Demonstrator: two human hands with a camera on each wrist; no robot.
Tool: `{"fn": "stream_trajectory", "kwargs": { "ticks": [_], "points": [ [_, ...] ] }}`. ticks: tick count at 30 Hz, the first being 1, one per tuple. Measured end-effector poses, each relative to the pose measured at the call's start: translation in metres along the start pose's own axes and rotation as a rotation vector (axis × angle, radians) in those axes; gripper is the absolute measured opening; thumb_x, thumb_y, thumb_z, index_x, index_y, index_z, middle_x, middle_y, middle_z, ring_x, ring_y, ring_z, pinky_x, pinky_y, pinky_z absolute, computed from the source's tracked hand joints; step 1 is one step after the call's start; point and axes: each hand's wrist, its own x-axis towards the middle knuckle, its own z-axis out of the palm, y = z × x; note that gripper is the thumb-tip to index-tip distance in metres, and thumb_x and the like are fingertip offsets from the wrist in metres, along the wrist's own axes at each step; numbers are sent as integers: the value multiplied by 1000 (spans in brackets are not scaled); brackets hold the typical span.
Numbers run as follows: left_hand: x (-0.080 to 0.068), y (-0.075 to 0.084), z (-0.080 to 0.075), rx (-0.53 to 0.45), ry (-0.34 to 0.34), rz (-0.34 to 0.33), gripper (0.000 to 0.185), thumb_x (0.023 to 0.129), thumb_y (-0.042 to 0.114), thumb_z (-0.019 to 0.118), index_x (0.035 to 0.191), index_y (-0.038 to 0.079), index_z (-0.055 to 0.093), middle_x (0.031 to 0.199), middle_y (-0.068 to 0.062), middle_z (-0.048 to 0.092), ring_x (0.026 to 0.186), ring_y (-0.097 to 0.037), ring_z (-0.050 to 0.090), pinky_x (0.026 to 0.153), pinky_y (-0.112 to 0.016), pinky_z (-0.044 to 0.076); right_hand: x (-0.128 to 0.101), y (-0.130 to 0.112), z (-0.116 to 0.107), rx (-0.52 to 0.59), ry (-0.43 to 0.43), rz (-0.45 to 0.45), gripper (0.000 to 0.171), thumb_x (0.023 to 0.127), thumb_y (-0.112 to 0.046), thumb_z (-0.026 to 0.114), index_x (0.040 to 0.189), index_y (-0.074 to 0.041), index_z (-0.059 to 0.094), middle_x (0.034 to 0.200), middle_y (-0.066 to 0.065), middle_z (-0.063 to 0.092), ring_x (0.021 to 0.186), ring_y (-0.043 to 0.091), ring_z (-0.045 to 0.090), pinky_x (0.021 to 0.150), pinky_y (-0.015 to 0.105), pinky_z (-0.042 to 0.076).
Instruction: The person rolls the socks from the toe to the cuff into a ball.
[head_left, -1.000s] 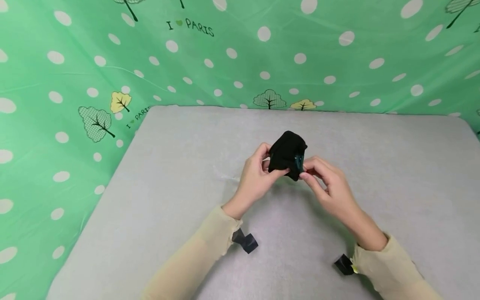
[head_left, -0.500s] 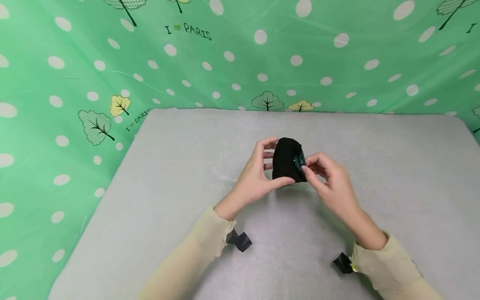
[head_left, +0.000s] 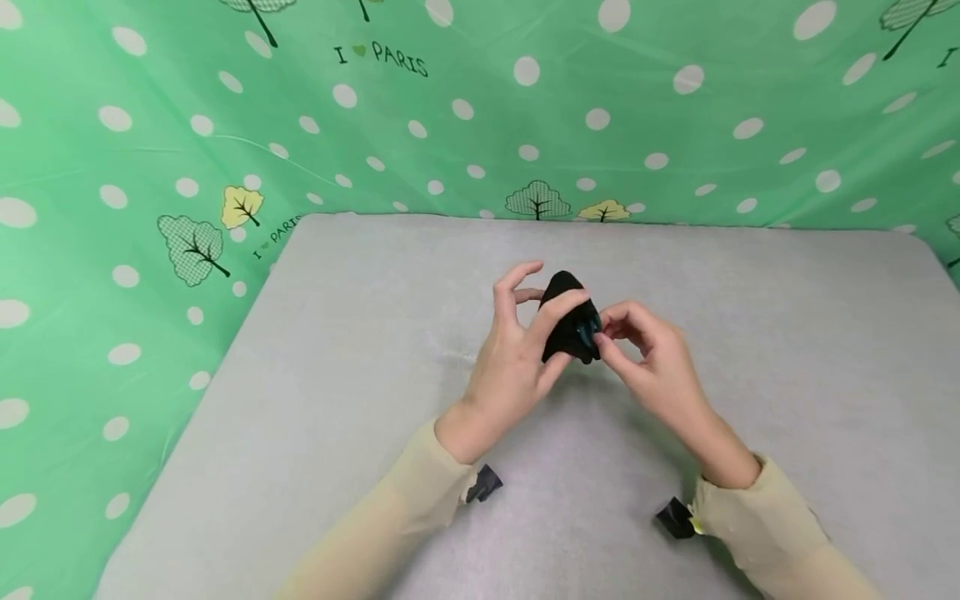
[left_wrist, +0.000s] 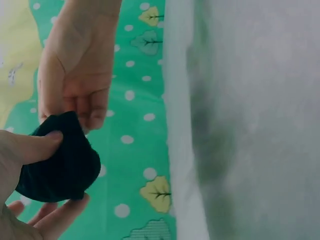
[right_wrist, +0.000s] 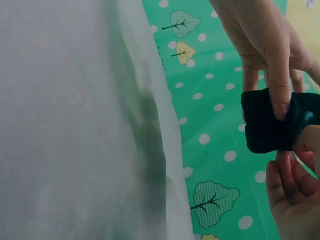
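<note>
A small black cloth pouch [head_left: 567,335] is held up above the table between both hands. Something shiny and dark teal [head_left: 589,332] shows at its right-hand opening; its kind cannot be made out. My left hand [head_left: 504,367] grips the pouch from the left, with a finger laid across it and the thumb beneath. From the right, my right hand [head_left: 662,360] pinches the edge by the teal thing between thumb and fingers. The right wrist view has the black pouch [right_wrist: 262,127] with the left thumb pressed on it. In the left wrist view, the pouch [left_wrist: 70,162] partly covers the right fingertips.
A grey cloth-covered table [head_left: 360,333] lies under the hands. Green dotted fabric [head_left: 420,158] hangs behind it and along its left side. Black straps [head_left: 486,483] stick out from the left cuff, and a similar black piece [head_left: 677,518] from the right.
The left hand has shifted its hold, bringing a finger over the front of the pouch. The pouch has turned and tilted. The right hand keeps pinching its edge, moving slightly left.
</note>
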Motion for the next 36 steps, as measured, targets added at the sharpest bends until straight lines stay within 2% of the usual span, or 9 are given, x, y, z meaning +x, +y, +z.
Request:
{"fn": "stream_trajectory", "kwargs": {
  "ticks": [5,8,12,16,19,23,26,30,36],
  "points": [
    [5,-6,-4,-201,-41,-163,64,85,13,79,135,16,38,144,-12,36,113,-25,57,76,-25,58,1,3,3,43,-18,-18,11,89,15,60,96,8,61,91,14,65,84,0,59,78,9,50],
    [6,-14,-4,-266,-7,-260,59,84,12,77,130,15,40,137,-11,38,103,-23,55,70,-24,54,1,7,6,79,-73,-55,8,92,13,59,97,8,61,93,14,65,86,0,60,79,11,50],
    [7,-21,-2,-206,25,-265,53,81,7,72,123,12,40,131,-12,38,105,-24,52,84,-34,52,-2,11,10,125,-145,-104,3,96,5,58,98,6,60,93,10,64,85,6,60,78,14,50],
    [8,-23,2,-139,6,-246,50,83,6,71,120,13,39,129,-12,37,106,-26,51,86,-39,52,-7,10,16,45,-129,-144,7,93,8,61,96,2,60,89,9,65,82,7,60,80,13,48],
    [8,-23,2,-217,-22,-276,56,86,4,71,128,13,36,135,-12,36,114,-27,52,84,-37,55,-8,7,19,36,-63,-44,8,92,10,60,98,4,60,89,9,64,82,4,59,78,11,48],
    [10,-22,-5,-594,-102,-428,73,89,5,72,145,12,26,149,-10,38,131,-28,51,97,-40,55,-4,5,15,200,8,139,7,97,8,55,103,10,55,95,-1,60,83,3,58,73,12,49],
    [13,-26,-10,-788,-179,-533,71,90,4,71,149,7,32,145,-16,50,129,-29,54,103,-39,52,-2,6,10,297,5,160,6,98,6,53,104,8,54,97,-7,58,86,5,57,72,13,50],
    [13,-31,-8,-861,-230,-587,56,88,-1,69,139,-1,45,132,-19,57,118,-28,62,93,-28,55,-3,2,12,338,-31,169,8,98,5,54,105,6,54,100,-7,58,92,5,59,74,14,51],
    [10,-31,-4,-875,-162,-608,53,86,1,71,132,5,45,123,-20,62,98,-17,65,80,-22,53,-2,0,19,261,-110,271,12,100,1,52,105,9,59,95,-3,63,87,2,63,76,18,56]
  ]
}}
